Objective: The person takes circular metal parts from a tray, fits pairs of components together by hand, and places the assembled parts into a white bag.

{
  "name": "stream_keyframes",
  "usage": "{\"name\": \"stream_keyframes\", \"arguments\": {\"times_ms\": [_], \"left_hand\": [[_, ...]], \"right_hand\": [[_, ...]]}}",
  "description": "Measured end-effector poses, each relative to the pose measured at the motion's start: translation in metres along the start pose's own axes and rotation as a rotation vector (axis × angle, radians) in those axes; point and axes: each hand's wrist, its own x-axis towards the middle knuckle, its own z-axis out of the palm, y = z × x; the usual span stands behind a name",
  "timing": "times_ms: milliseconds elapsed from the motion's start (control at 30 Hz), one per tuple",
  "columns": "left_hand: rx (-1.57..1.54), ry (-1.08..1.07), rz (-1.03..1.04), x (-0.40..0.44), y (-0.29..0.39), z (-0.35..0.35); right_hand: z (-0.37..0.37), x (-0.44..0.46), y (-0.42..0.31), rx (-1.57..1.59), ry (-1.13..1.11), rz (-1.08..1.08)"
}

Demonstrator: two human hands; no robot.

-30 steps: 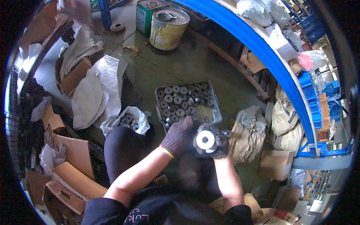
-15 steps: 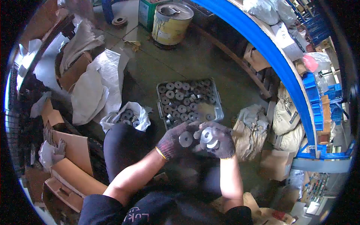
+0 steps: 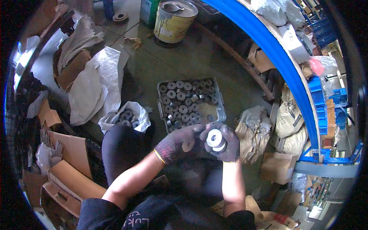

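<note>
Both of my hands wear dark knitted gloves with yellow cuffs. My left hand is closed around a grey metal ring, which is in shade and partly covered by the fingers. Two brighter metal rings, like thick washers, overlap in my right hand, pressed against its palm and fingers. The fingertips of the two hands nearly meet. Just beyond them, a grey plastic crate holds many such rings, some flat and some on edge. A white sack with more rings stands by my knee on the left.
A crumpled paper sack and a cardboard box stand to the right. Ahead are a paint-streaked bucket and a curving blue beam. White sacking and cardboard lie on the left.
The ring in my left hand has turned and sits further inside the fingers, showing less of its face. My right hand has tilted its two rings, so the upper one faces me more fully.
</note>
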Motion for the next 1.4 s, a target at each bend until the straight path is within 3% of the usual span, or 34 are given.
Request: {"name": "stream_keyframes", "arguments": {"times_ms": [33, 100, 200, 300, 367, 400, 433, 500, 667, 867, 1067, 1133, 1267, 1333, 1367, 1400], "left_hand": [[0.001, 0.006, -0.002, -0.006, 0.004, 0.002], [-0.481, -0.033, 0.122, -0.022, 0.013, 0.009], [-0.279, 0.086, 0.179, -0.018, 0.000, 0.015], [-0.205, 0.189, 0.124, -0.018, -0.010, 0.014], [-0.498, 0.113, 0.096, -0.017, -0.011, 0.010], [-0.103, 0.196, 0.109, -0.013, -0.024, 0.000], [-0.103, 0.197, 0.106, -0.014, -0.029, -0.004], [-0.698, 0.036, -0.014, -0.016, -0.032, -0.005], [-0.892, -0.007, 0.023, -0.017, -0.033, -0.002], [-0.938, -0.009, 0.021, -0.022, -0.023, -0.001], [-0.943, -0.036, 0.047, -0.020, -0.032, -0.008], [-0.941, -0.051, 0.031, -0.021, -0.031, -0.007], [-0.966, 0.130, 0.119, -0.019, -0.026, 0.001], [-1.011, 0.223, 0.132, -0.019, -0.026, 0.001], [-0.827, 0.282, 0.190, -0.019, -0.026, 0.000], [-0.642, 0.338, 0.244, -0.018, -0.025, 0.000]], "right_hand": [[-0.005, -0.003, 0.002, -0.025, 0.093, 0.065], [0.002, 0.003, 0.010, -0.208, 0.241, -0.017], [0.005, 0.004, 0.011, -0.367, 0.377, 0.003], [0.001, 0.005, 0.012, -0.327, 0.331, 0.028], [-0.005, 0.001, 0.001, -0.255, 0.262, 0.105], [-0.005, -0.002, -0.003, -0.184, 0.192, 0.183], [-0.003, -0.002, -0.004, -0.182, 0.192, 0.184], [0.004, -0.002, -0.008, -0.087, 0.115, 0.151], [-0.003, -0.004, -0.007, -0.064, 0.061, 0.160], [-0.012, -0.003, -0.001, 0.023, 0.100, 0.120], [0.004, -0.003, -0.008, -0.030, 0.111, 0.183], [0.006, -0.003, -0.008, -0.126, 0.109, 0.114], [0.010, -0.003, -0.006, -0.085, 0.081, 0.026], [0.011, -0.001, -0.009, -0.593, 0.230, 0.161], [0.009, 0.001, -0.003, -0.591, 0.226, 0.161], [0.006, 0.005, 0.010, -0.832, 0.188, 0.031]]}}
